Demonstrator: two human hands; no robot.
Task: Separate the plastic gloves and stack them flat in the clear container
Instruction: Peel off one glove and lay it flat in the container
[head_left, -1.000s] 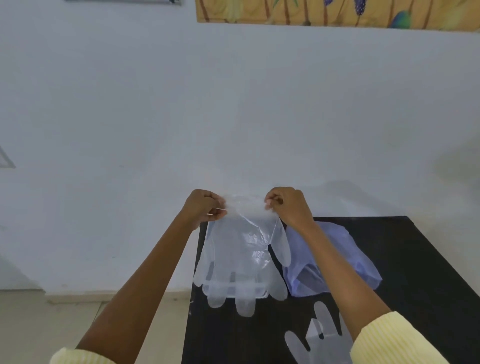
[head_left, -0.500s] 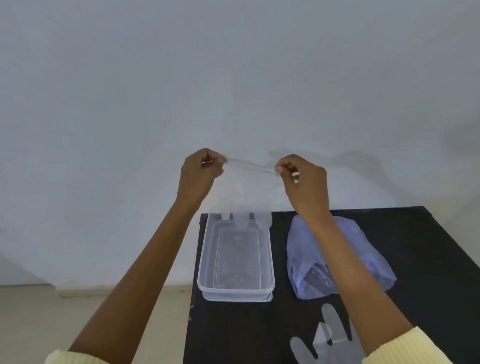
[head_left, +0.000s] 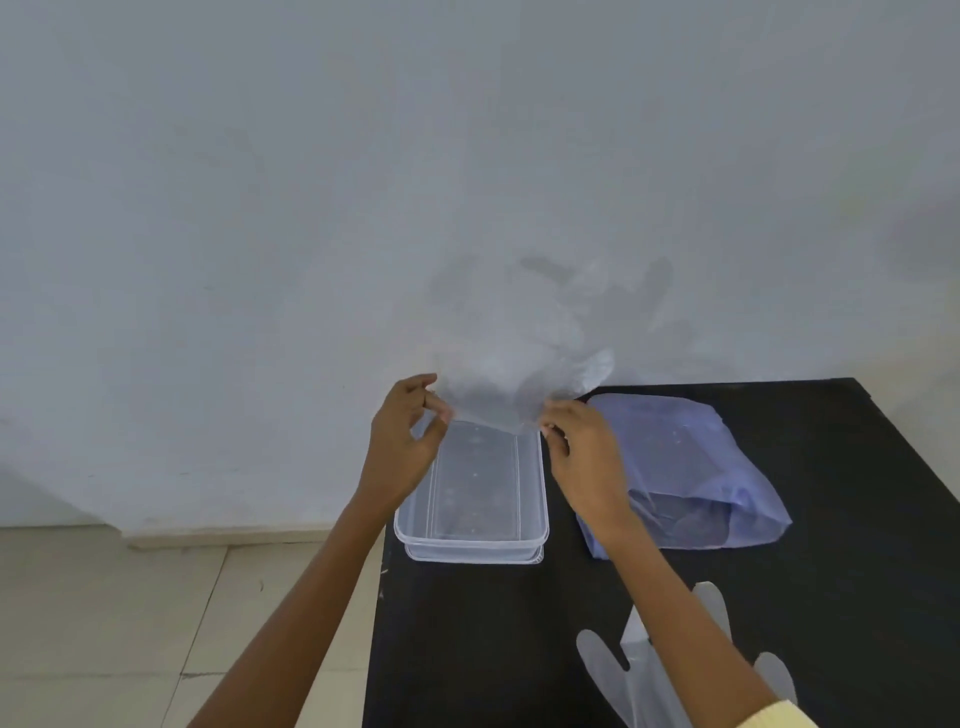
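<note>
A thin clear plastic glove (head_left: 511, 358) billows upward against the wall, its fingers pointing up and back. My left hand (head_left: 402, 441) pinches its cuff at one corner and my right hand (head_left: 582, 447) pinches the other corner. Both hands hover just above the far end of the clear rectangular container (head_left: 470, 543), which stands at the left edge of the black table (head_left: 857, 597). More clear gloves (head_left: 670, 670) lie flat on the table near me, partly hidden by my right forearm.
A bluish plastic bag (head_left: 691, 467) lies to the right of the container. The white wall rises directly behind the table. Tiled floor (head_left: 130, 623) shows beyond the table's left edge.
Both hands have dropped from chest height to just over the container. The glove, which hung down from the cuff before, has flipped up and now flares above the hands.
</note>
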